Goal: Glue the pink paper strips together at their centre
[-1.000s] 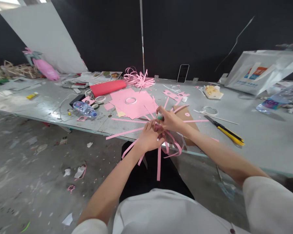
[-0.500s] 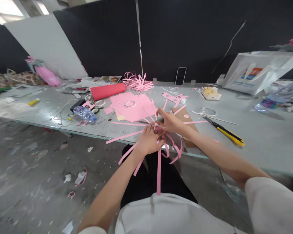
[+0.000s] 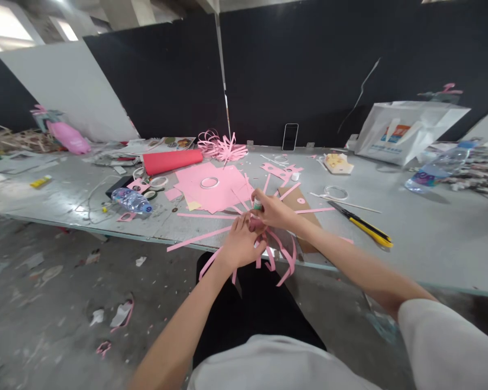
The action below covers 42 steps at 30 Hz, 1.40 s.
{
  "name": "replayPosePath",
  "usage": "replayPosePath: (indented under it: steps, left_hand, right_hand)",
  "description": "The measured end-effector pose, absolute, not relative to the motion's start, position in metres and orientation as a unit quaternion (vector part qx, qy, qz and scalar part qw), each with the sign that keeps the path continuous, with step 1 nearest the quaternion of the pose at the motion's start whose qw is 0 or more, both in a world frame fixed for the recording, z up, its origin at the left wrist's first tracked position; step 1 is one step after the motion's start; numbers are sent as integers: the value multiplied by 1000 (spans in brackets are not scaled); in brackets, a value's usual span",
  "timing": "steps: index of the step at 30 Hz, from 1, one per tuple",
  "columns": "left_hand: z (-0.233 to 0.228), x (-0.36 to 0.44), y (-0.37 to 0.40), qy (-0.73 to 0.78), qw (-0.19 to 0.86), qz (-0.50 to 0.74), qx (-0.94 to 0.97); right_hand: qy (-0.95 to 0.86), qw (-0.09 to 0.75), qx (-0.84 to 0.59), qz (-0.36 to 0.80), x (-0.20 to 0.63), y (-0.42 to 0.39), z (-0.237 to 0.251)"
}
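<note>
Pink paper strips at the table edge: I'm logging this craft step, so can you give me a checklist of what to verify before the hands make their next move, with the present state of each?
1. Glue stick upright in the right hand: ok.
2. Left hand pinching the bunched pink paper strips where they meet: ok.
3. Glue tip touching the paper: cannot tell, the hands hide it.
4. Loose strip ends resting on the table: not ok, several hang over the edge.
5. Yellow utility knife apart from both hands: ok.
6. Knife blade retracted: cannot tell.
</note>
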<state>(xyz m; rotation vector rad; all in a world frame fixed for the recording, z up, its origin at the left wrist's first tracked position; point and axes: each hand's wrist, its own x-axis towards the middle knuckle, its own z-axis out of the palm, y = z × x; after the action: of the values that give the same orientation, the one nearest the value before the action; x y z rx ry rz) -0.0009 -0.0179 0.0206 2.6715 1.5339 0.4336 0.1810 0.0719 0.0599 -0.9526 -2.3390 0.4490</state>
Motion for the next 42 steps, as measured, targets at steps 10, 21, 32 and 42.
replayPosePath:
  steps: [10, 21, 32, 42]
  left_hand:
    - [24, -1, -19, 493, 14, 134, 860]
    - [20, -1, -18, 492, 2, 139, 860]
    - [21, 0, -21, 497, -3, 140, 857]
    - [19, 1, -20, 499, -5, 146, 854]
  right_hand:
    - [-878, 280, -346, 177, 181, 74, 56]
    - [-883, 279, -336, 173, 180, 75, 57]
    - [-867, 301, -351, 184, 181, 77, 53]
    - [-871, 293, -340, 200, 182, 74, 54]
